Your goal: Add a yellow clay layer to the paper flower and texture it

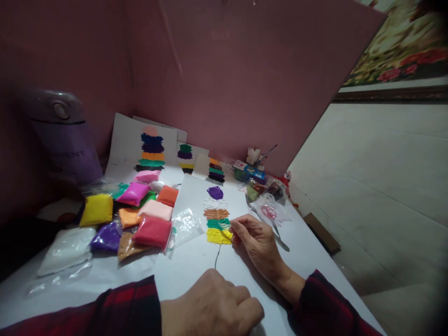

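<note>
A white sheet (pixel 196 261) lies on the table with a stack of clay patches on it: purple (pixel 215 192), white, brown (pixel 216 213), green (pixel 217 223) and yellow (pixel 217 236), above a thin drawn stem. My right hand (pixel 257 245) has its fingertips pinched at the right edge of the yellow and green patches; what it pinches is too small to tell. My left hand (pixel 212 305) rests as a closed fist on the sheet's near edge, holding nothing visible. Both sleeves are red plaid.
Several bags of coloured clay (pixel 133 214) lie to the left, among them yellow (pixel 96 209), pink, orange, purple and red. Finished sheets (pixel 152 151) lean on the pink wall. Bagged scissors (pixel 269 212), a metal tool (pixel 280 240) and small boxes (pixel 249 170) sit right. A purple jug (pixel 66 140) stands far left.
</note>
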Tool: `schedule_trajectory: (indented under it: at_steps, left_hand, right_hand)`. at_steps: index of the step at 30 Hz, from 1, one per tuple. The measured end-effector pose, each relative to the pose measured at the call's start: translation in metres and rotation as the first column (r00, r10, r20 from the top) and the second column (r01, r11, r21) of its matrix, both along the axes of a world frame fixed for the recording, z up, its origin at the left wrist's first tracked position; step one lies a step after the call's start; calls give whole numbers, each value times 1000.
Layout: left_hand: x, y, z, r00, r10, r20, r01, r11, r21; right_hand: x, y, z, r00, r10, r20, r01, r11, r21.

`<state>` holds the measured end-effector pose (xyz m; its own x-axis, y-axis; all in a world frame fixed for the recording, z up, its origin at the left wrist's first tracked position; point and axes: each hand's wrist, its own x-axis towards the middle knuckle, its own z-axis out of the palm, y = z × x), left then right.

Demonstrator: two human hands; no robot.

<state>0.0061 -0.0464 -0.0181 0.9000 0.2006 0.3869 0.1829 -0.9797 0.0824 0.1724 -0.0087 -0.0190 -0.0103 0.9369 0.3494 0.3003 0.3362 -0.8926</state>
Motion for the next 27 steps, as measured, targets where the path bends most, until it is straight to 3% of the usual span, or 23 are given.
schedule_trajectory:
  at_steps: [27]
  left_hand:
    - [0,1,-4,998,-4,63,4,1000,6]
  right_hand:
    - [1,0,-1,1000,-2,-19,2,1000,16]
